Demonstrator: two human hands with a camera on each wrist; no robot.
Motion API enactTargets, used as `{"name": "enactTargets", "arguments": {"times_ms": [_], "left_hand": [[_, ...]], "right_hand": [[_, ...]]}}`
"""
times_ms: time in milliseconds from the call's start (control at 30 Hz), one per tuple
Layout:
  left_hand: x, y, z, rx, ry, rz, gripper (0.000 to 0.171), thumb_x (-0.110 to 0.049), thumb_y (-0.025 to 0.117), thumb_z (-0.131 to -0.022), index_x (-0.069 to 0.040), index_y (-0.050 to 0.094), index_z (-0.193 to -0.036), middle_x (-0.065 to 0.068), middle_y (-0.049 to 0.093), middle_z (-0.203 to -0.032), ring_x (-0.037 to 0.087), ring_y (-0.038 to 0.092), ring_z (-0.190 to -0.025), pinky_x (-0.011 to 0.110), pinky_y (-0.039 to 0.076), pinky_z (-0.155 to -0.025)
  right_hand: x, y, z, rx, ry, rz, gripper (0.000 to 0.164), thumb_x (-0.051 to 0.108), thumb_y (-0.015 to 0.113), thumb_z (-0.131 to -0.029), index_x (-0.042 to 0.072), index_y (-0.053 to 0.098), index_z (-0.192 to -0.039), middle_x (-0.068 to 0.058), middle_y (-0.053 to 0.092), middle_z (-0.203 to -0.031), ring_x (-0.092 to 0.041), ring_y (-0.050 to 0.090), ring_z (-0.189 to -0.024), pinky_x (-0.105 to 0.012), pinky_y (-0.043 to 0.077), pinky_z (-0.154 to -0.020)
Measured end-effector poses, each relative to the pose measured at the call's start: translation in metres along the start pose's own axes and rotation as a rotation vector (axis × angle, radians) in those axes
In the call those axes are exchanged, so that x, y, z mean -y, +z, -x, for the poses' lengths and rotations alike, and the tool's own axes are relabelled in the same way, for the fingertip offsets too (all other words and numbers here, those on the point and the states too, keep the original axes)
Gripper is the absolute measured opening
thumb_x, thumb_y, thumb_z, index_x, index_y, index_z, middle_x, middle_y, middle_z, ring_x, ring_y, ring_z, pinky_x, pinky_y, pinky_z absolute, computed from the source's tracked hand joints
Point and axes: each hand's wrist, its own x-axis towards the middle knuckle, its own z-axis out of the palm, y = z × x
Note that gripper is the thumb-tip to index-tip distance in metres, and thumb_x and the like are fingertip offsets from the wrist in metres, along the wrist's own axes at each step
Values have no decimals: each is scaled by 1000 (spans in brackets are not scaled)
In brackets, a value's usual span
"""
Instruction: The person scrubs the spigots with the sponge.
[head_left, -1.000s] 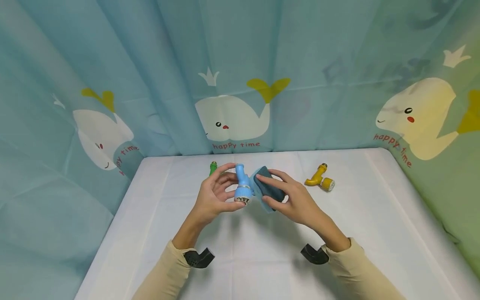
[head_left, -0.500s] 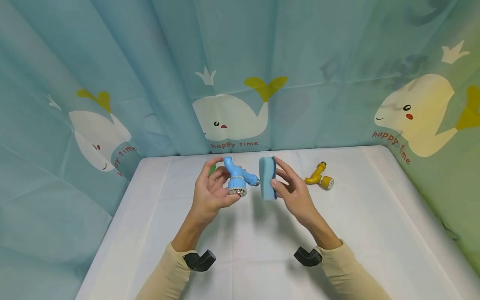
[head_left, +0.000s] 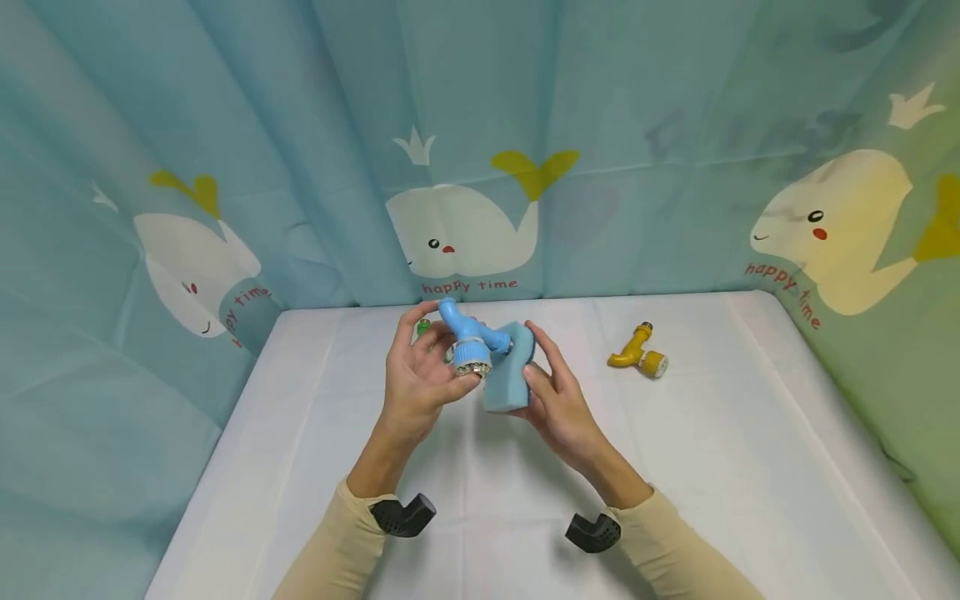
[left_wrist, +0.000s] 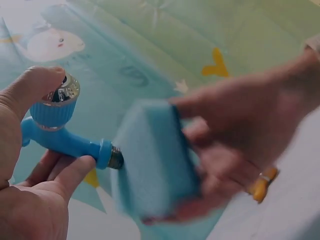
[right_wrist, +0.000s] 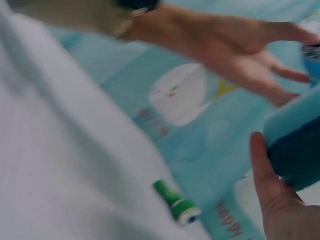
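A blue faucet (head_left: 471, 340) with a silver-faced knob is held above the table by my left hand (head_left: 414, 382). In the left wrist view the thumb lies on the knob of the faucet (left_wrist: 65, 140), with fingers under its body. My right hand (head_left: 561, 408) grips a light-blue sponge (head_left: 510, 375) with a darker backing layer. The sponge (left_wrist: 155, 155) is right at the faucet's threaded end in the left wrist view; it looks in contact, though blur hides the exact touch. Part of the sponge (right_wrist: 295, 140) shows at the right edge of the right wrist view.
A yellow faucet (head_left: 639, 353) lies on the white table (head_left: 712, 467) to the right. Behind my left hand is a green faucet (right_wrist: 176, 202), mostly hidden in the head view. A blue curtain (head_left: 637, 83) with whale prints stands behind the table.
The sponge first moved off the faucet and turned its light side inward, then came left to the threaded end. The faucet turned so that end points right, and rose slightly.
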Motion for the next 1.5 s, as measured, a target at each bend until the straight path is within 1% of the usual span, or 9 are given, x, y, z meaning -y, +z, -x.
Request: {"name": "enactTargets", "arguments": {"times_ms": [233,367,567,800,967,1067,1200,1367,1500], "left_hand": [[6,-2,-3,-16,-34,-29,94,4,91,-71,-12,38,-146,18,54,-128,30,55,-121,35,58,-92],[6,-4,-1,-40,-36,-56,93,10,88,-71,-10,37,-147,19,54,-129,30,55,-121,35,57,-93],[3,-2,0,-20,-29,-10,97,-5,94,-72,-11,34,-148,21,53,-130,32,57,-123,34,57,-93],[4,-1,2,-45,-25,-8,96,-1,95,-69,-13,39,-145,16,55,-128,28,56,-119,32,58,-90],[4,-2,3,-70,-1,-12,98,-5,97,-67,-13,39,-145,17,55,-126,29,56,-117,32,58,-90],[5,-3,2,-57,-16,-23,95,3,93,-68,-13,39,-145,17,55,-127,29,55,-118,32,58,-90],[7,-7,4,-58,-30,-61,93,16,84,-68,-12,40,-145,17,55,-128,29,54,-119,34,58,-90],[8,-9,4,-37,-39,-94,93,9,88,-70,-8,38,-148,19,54,-128,31,53,-119,38,57,-95],[9,-13,5,-27,-66,-114,94,6,89,-72,-7,36,-149,19,55,-127,29,54,-118,36,57,-94]], "right_hand": [[-4,-3,4,-79,-46,98,63,22,51,-110,35,23,-164,-15,26,-162,-40,49,-131,-49,58,-92],[-5,-6,8,-41,-58,222,66,17,56,-108,33,25,-164,-20,28,-161,-41,48,-133,-42,58,-93],[-7,-8,9,8,-108,291,74,6,61,-103,28,26,-164,-27,37,-155,-28,64,-118,-39,59,-89],[-8,3,5,-51,-126,-57,70,14,53,-107,33,17,-164,-17,21,-164,-31,52,-132,-51,56,-93],[-9,11,4,-31,-43,-137,70,15,50,-109,32,11,-164,-17,20,-165,-33,53,-131,-54,54,-96],[-2,11,4,-71,-75,-152,69,14,49,-109,34,14,-164,-14,19,-165,-34,52,-133,-55,54,-97],[12,7,9,-114,-205,66,71,6,53,-106,29,20,-164,-18,25,-162,-29,56,-130,-43,57,-94],[19,6,5,-90,-378,460,76,-7,62,-98,19,32,-162,-18,36,-158,-26,64,-117,-30,59,-89],[13,0,0,-44,-382,685,76,-5,70,-94,17,39,-159,-12,40,-156,-31,64,-109,-32,60,-85]]}}
